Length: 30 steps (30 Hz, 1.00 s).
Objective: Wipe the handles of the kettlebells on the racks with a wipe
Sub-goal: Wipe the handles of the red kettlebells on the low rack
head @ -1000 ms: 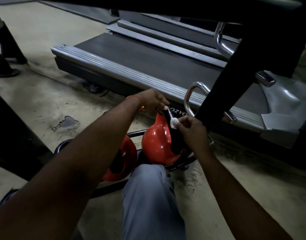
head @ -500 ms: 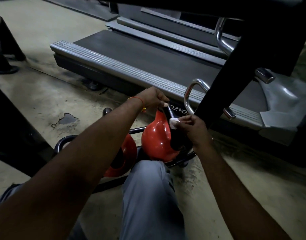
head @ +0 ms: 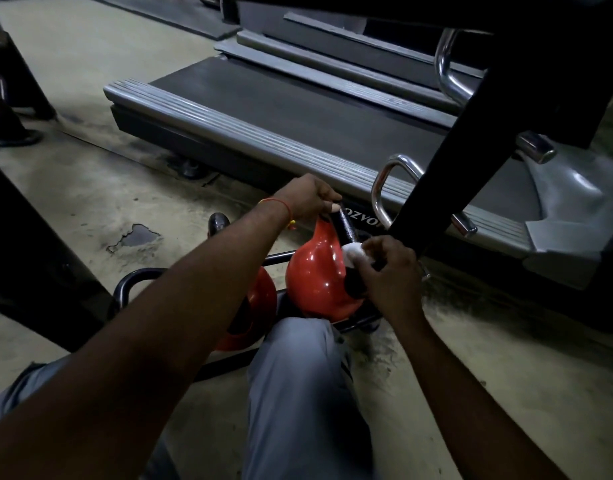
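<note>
On the low rack (head: 135, 273), the left kettlebell (head: 263, 299) sits beside the right kettlebell (head: 315, 282). The left hand (head: 308, 199) grips the top of its black handle (head: 345, 225). The right hand (head: 390, 271) pinches a white wipe (head: 352, 252) against the handle.

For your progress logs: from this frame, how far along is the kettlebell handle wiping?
Done: nothing shows as finished. In hand: the left hand grips the black handle of the red kettlebell while the right hand presses a white wipe on it. Left: the second red kettlebell beside it.
</note>
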Available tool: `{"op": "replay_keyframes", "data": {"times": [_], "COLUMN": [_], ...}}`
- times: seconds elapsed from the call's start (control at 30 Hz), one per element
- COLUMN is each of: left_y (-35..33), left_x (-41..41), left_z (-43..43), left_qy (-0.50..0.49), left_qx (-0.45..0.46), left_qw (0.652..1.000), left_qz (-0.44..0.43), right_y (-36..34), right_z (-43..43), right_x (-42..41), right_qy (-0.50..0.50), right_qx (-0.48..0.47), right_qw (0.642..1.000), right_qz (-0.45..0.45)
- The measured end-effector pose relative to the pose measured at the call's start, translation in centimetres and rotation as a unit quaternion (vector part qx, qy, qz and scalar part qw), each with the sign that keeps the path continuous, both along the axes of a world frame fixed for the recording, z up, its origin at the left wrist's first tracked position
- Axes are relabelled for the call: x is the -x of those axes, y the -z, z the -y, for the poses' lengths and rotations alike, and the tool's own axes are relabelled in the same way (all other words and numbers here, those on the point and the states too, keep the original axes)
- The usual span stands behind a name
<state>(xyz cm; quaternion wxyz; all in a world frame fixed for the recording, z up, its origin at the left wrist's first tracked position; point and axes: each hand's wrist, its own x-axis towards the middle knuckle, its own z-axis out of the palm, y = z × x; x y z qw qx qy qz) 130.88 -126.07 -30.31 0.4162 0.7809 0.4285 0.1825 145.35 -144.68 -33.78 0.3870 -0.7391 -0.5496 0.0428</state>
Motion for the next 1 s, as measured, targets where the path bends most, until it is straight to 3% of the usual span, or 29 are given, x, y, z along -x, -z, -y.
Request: {"op": "replay_keyframes", "data": {"times": [0.07, 0.17, 0.23, 0.27, 0.33, 0.4, 0.57, 0.63, 0.7, 0.77, 0.83, 0.9, 1.0], "left_y": [0.1, 0.1, 0.0, 0.0, 0.0, 0.3, 1.7, 1.8, 1.6, 1.6, 1.8, 2.2, 2.2], "left_x": [-0.1, -0.1, -0.1, -0.1, 0.0, 0.1, 0.2, -0.1, -0.5, -0.8, -1.0, -1.0, -0.9], "left_z": [0.1, 0.3, 0.6, 0.7, 1.1, 1.5, 2.9, 3.9, 4.9, 5.7, 6.0, 6.0, 5.9], "left_qy": [-0.002, -0.004, -0.005, -0.008, -0.014, -0.015, -0.07, -0.077, -0.079, -0.08, -0.083, -0.085, -0.083], "left_qx": [-0.013, -0.029, -0.033, -0.037, -0.053, -0.081, -0.141, -0.154, -0.16, -0.152, -0.147, -0.134, -0.125], "left_qw": [1.0, 1.0, 0.999, 0.999, 0.998, 0.996, 0.987, 0.984, 0.981, 0.981, 0.982, 0.984, 0.986], "left_qz": [-0.003, -0.004, -0.009, -0.012, -0.018, -0.032, 0.013, 0.053, 0.074, 0.085, 0.083, 0.086, 0.077], "right_y": [-0.6, -0.8, -0.6, -0.6, -0.6, -0.8, -1.1, -0.9, -0.6, -0.1, 0.7, 1.7, 2.4], "right_z": [-1.3, -4.6, -5.9, -6.2, -5.6, -3.7, 0.0, -0.7, -1.8, -2.1, -1.5, -0.1, 1.8], "right_x": [-0.3, -0.6, -0.7, -0.6, -0.7, -1.2, -1.6, -0.8, 0.5, 2.1, 2.8, 2.5, 1.7], "right_qy": [0.003, -0.016, -0.024, -0.027, -0.027, -0.021, -0.024, -0.015, 0.001, 0.016, 0.003, -0.008, 0.008], "right_qx": [0.051, 0.143, 0.19, 0.201, 0.207, 0.204, 0.089, 0.041, -0.006, -0.031, -0.041, -0.062, -0.083], "right_qw": [0.974, 0.858, 0.788, 0.777, 0.788, 0.824, 0.911, 0.958, 0.996, 0.996, 0.98, 0.974, 0.985], "right_qz": [-0.223, -0.494, -0.585, -0.596, -0.579, -0.528, -0.401, -0.284, -0.093, 0.085, 0.195, 0.217, 0.153]}}
